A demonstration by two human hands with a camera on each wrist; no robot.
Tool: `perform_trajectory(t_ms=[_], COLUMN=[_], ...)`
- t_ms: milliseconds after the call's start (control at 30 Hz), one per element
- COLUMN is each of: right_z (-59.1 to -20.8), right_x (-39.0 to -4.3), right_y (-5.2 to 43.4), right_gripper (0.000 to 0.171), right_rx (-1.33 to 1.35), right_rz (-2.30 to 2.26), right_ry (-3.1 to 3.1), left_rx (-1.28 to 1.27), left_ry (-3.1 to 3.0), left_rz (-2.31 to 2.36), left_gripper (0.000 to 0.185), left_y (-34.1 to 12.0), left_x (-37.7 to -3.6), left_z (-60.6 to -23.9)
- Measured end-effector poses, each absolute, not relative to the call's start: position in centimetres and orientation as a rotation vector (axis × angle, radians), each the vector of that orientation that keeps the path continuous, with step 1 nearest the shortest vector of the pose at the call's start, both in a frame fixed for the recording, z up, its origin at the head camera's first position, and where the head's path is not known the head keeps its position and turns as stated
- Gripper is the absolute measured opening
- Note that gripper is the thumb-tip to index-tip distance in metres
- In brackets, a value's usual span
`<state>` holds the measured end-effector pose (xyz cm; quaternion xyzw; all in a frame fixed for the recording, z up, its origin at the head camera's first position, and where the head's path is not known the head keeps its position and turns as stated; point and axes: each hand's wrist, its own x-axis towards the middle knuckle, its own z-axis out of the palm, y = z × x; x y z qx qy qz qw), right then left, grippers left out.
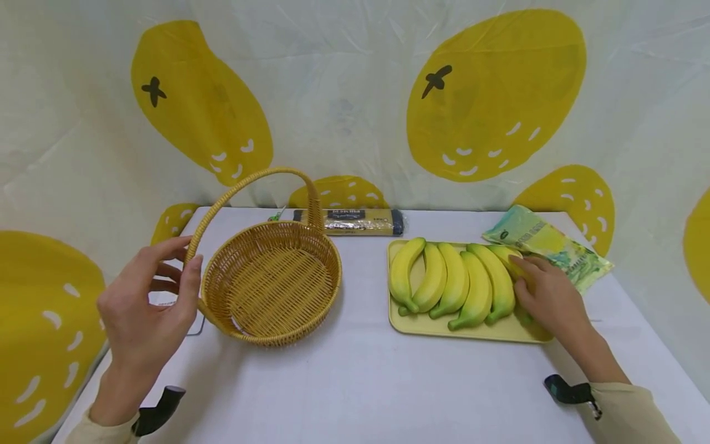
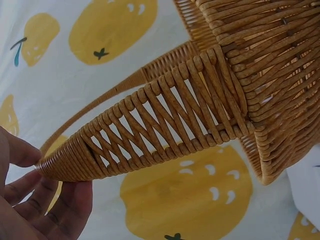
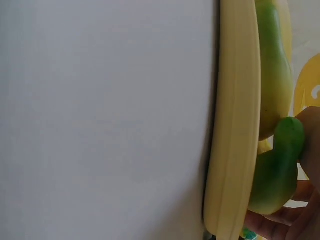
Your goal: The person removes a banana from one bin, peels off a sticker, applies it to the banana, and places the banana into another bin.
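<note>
Hands at a wicker basket and a tray of bananas

Head view: the left hand [image 1: 145, 307], fingers loosely spread, touches the handle of the wicker basket [image 1: 272, 280] standing empty on the white surface [image 1: 355, 382]; the right hand [image 1: 546, 296] curls its grip round the rightmost banana [image 1: 513, 262] on the yellow tray [image 1: 438, 325]. Behind lie a dark-ended packet [image 1: 350, 222] and a green pouch [image 1: 549, 246]; their print is unreadable.
Left wrist: fingers [image 2: 70, 205] rest under the stiff, light woven handle [image 2: 165, 125], the likeliest hold.
Right wrist: the banana [image 3: 277, 170], smooth and probably easily bruised, is pinched above the tray rim [image 3: 235, 120].
</note>
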<state>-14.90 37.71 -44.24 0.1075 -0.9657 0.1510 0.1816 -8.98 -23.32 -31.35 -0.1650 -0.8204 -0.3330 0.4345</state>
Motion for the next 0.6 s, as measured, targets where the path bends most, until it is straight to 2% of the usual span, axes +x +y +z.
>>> perform_trajectory(t_ms=[600], right_z=[-44.24], right_x=[-15.28], right_y=[38.15], right_gripper=[0.045], right_rx=[0.241], right_rz=[0.490], right_ry=[-2.734], left_rx=[-0.416], left_ry=[-2.035], left_rz=[-0.827], left_gripper=[0.034], left_y=[-23.16], left_x=[-9.00], left_z=[-31.41])
